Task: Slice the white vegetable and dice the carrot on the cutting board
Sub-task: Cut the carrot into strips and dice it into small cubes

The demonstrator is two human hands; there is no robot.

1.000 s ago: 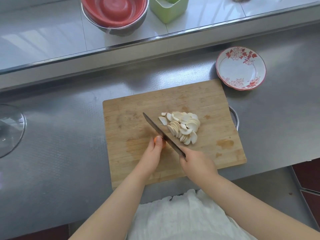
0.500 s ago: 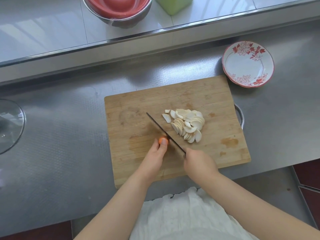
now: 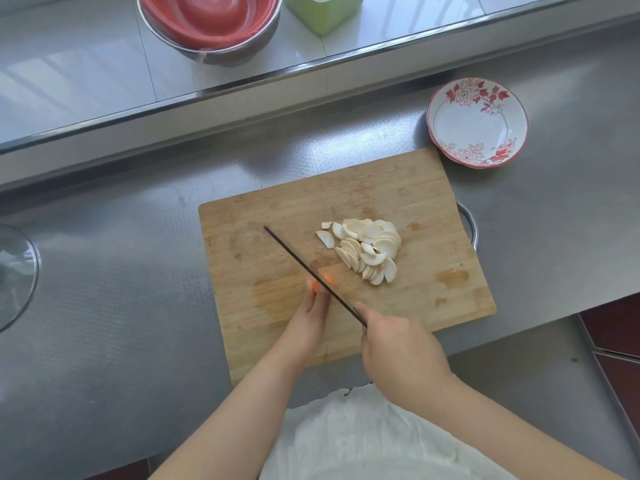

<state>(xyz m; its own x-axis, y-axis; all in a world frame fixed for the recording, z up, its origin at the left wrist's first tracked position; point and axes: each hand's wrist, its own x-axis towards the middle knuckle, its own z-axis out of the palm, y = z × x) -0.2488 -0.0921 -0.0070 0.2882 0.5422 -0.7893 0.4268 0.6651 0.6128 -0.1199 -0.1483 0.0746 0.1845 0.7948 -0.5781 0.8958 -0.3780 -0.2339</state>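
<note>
Stainless steel surface [image 3: 121,271], wooden cutting board [image 3: 263,327]: pile of white vegetable slices [image 3: 363,249] done, orange carrot piece [image 3: 322,281] barely started, left hand [image 3: 311,317] fingers pinning it, right hand [image 3: 401,351] fingers clamped on black-bladed knife [image 3: 308,268].

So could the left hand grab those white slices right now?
Probably not straight away: the left hand holds the carrot, and the knife lies between it and the white slices. It would have to reach over the blade.

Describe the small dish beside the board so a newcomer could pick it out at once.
Start at the wooden cutting board on the steel counter and look just past its far right corner. There sits a shallow round white dish, empty. Its red flower pattern sets it apart from the plain red bowl on the ledge.
</note>
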